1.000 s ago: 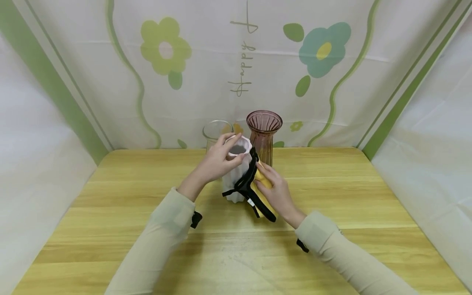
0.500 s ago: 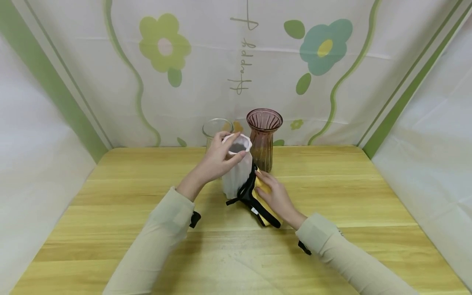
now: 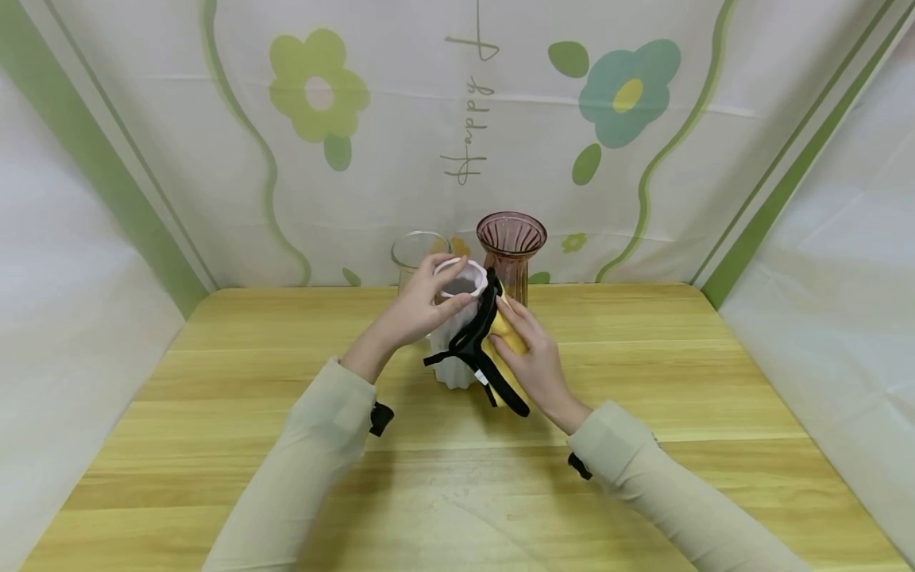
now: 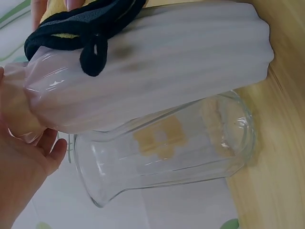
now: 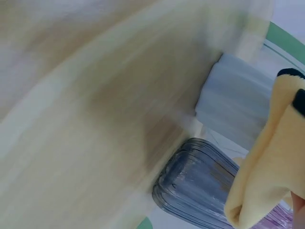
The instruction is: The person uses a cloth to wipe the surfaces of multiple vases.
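Observation:
A white fluted vase (image 3: 454,375) stands upright at the middle of the table, toward the back. My left hand (image 3: 413,308) holds it by the neck, fingers and thumb around the rim; the left wrist view shows the vase's ribbed side (image 4: 190,57). In my right hand (image 3: 538,361) is a folded yellow cloth with black edging (image 3: 509,338). Its black edge lies along the right side of the white vase, near the rim. The yellow face of the cloth (image 5: 267,162) fills the right part of the right wrist view, hiding most of that hand.
A clear glass vase (image 3: 404,256) stands close behind the white one to the left. Behind to the right is a purple-to-amber ribbed glass vase (image 3: 511,266). A printed curtain (image 3: 400,119) hangs right behind the wooden table (image 3: 300,318).
My right hand slid the cloth down the side of the white vase, then back up near the rim. My left hand has stayed at the vase's neck.

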Action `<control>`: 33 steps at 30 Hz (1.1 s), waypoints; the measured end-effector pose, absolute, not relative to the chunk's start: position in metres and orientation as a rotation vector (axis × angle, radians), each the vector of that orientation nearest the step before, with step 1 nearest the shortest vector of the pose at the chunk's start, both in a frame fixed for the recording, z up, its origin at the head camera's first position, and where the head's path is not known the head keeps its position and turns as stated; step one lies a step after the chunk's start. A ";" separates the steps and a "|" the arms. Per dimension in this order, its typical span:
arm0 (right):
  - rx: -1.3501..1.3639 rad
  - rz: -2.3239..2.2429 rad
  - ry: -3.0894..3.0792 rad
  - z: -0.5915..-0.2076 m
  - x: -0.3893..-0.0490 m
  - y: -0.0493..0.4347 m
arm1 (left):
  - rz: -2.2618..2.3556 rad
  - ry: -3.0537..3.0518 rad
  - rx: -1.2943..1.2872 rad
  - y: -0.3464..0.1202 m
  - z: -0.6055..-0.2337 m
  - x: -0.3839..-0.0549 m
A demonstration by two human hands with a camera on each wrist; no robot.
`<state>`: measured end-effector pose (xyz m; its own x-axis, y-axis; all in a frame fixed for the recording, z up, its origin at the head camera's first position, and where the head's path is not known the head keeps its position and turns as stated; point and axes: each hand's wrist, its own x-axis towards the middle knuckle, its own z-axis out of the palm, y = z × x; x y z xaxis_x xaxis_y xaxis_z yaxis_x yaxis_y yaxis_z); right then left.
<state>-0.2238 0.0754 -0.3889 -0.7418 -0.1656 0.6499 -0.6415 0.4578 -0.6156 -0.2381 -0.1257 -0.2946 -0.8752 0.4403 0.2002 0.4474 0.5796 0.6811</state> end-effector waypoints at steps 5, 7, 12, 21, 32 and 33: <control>0.678 1.229 -2.212 -0.391 -0.224 0.075 | -1.283 -2.795 -0.776 -0.124 -0.295 -0.238; 0.673 1.230 -2.242 -0.396 -0.225 0.076 | -1.311 -2.798 -0.771 -0.124 -0.297 -0.239; 0.658 1.218 -2.362 -0.414 -0.225 0.080 | -1.327 -2.787 -0.757 -0.122 -0.302 -0.242; 0.640 1.203 -2.559 -0.429 -0.226 0.085 | -1.226 -2.796 -0.687 -0.120 -0.305 -0.244; 0.688 1.189 -2.307 -0.406 -0.226 0.080 | -1.006 -2.770 -0.734 -0.122 -0.303 -0.242; 0.699 1.179 -2.277 -0.403 -0.226 0.080 | -1.014 -2.766 -0.750 -0.123 -0.303 -0.241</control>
